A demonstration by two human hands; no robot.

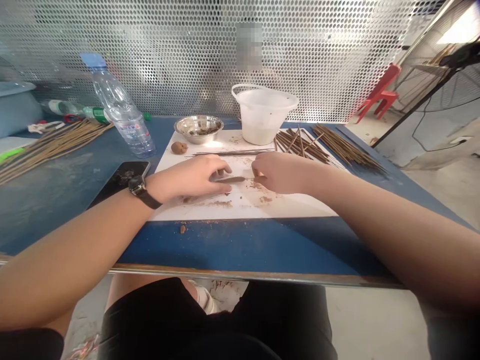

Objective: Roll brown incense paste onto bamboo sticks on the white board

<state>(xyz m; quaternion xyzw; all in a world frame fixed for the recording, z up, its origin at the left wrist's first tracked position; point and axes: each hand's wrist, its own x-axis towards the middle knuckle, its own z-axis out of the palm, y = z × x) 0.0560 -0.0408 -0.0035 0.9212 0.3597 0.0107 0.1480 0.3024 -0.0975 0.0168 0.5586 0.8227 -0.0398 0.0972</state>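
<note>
Over the white board (292,205), both hands are at a thin stick (234,179) with brown paste on it. My left hand (204,176), with a dark watch on its wrist, curls loosely round the stick's left part, thumb below and fingers above. My right hand (279,172) pinches the other end between bent fingers and thumb; some fingertips are hidden. Beyond the hands, several thin dark sticks (232,153) lie across the board. A brown lump of paste (179,147) sits at the board's back left, close to a metal bowl (198,129) with dark bits in it.
A white bucket (262,117) stands at the back. Bundles of brown sticks (345,149) lie to the right, and lighter sticks (56,142) to the left. A clear plastic bottle (125,115) and a black phone (122,180) are at left. Crumbs (182,229) dot the blue table.
</note>
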